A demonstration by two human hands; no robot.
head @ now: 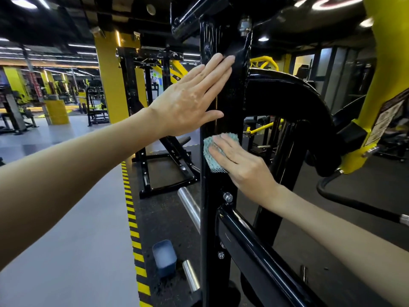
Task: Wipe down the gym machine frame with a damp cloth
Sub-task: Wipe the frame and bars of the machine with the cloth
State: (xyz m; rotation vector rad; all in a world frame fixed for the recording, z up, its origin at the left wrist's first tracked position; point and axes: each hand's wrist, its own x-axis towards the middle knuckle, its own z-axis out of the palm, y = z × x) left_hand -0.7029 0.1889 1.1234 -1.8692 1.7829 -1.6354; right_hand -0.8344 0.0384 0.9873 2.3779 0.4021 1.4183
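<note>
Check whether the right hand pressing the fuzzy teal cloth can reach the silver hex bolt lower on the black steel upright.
Probably yes. The silver bolt sits just below the right hand on the same upright, nothing between them; the teal cloth could slide straight down.

1. The hall is lit from above by strip lights (pixel 81 45) and a round lamp (pixel 23 3); the ceiling and far corners are left dim
2. Glare is thrown on the glossy black post (pixel 223 103), and a bright streak is seen along the lower bar (pixel 254 242)
3. The left hand (pixel 188 100) is evenly lit and rendered sharp
4. The top right is smeared: the yellow arm (pixel 376 52) and the lamp reflections beside it are blurred
5. Straight lines are bowed toward the edges, as is seen in the striped tape (pixel 132 218)
6. The distant machines at left are shown soft, with little detail
</note>
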